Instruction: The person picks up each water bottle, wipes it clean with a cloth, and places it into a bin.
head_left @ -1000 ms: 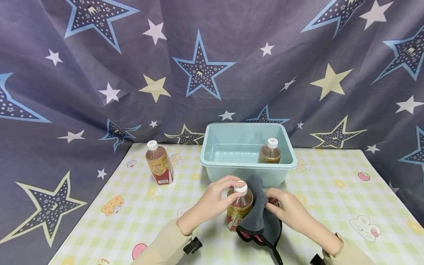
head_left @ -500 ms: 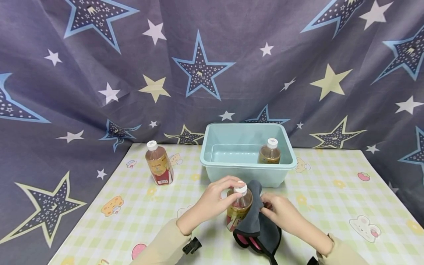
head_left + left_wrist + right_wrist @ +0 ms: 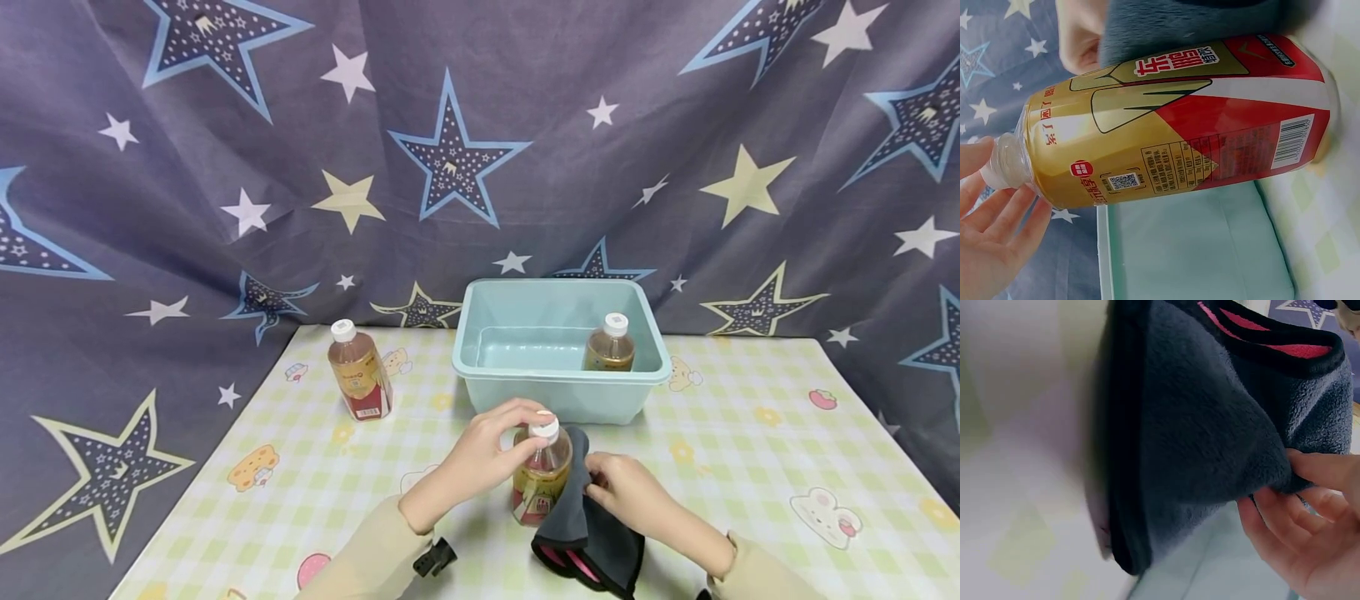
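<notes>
Left hand (image 3: 487,457) grips the white cap (image 3: 545,429) of a clear plastic bottle (image 3: 537,486), gold-and-red label (image 3: 1166,134), upright on the green-checked surface (image 3: 738,533); right hand (image 3: 633,493) pinches fuzzy grey cloth (image 3: 567,518), black-edged, pink inside, just beside it. Starry drape (image 3: 300,108) behind! Glossy blue tub (image 3: 551,398) holds a second bottle (image 3: 609,350), a third bottle (image 3: 360,377) standing well apart.
</notes>
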Demonstrator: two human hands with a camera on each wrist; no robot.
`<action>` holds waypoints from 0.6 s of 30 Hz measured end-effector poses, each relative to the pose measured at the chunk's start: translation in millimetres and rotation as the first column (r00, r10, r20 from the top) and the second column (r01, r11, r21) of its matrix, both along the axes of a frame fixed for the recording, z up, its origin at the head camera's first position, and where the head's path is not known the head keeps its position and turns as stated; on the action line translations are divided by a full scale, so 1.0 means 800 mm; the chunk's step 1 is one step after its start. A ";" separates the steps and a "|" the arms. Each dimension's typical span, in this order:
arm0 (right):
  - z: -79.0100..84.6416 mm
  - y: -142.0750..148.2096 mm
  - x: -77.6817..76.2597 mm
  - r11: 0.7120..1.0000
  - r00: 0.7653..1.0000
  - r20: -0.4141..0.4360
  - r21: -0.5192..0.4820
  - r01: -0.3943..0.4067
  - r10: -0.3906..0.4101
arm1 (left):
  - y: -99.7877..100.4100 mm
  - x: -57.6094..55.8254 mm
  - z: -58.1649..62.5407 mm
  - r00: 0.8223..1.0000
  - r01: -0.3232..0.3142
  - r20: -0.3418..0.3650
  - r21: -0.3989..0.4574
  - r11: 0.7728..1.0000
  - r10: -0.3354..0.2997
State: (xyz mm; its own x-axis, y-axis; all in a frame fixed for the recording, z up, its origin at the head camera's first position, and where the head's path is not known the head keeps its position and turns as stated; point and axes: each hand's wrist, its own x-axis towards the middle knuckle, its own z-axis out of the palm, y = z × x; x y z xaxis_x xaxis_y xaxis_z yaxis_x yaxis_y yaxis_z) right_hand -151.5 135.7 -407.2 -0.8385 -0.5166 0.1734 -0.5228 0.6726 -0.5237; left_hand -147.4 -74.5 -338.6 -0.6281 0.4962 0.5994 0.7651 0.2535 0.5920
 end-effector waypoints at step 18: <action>-0.012 -0.003 0.005 1.000 1.000 -0.028 0.019 0.009 -0.008 | -0.001 0.002 0.002 1.000 -0.008 0.030 -0.003 1.000 0.008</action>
State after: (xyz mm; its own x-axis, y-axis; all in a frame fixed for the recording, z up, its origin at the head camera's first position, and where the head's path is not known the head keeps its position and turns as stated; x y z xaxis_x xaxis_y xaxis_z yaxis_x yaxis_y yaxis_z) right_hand -147.5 133.4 -417.2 -0.8378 -0.5131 0.1866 -0.5312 0.6870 -0.4959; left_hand -145.9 -74.9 -337.3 -0.6496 0.4931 0.5787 0.7450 0.2609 0.6139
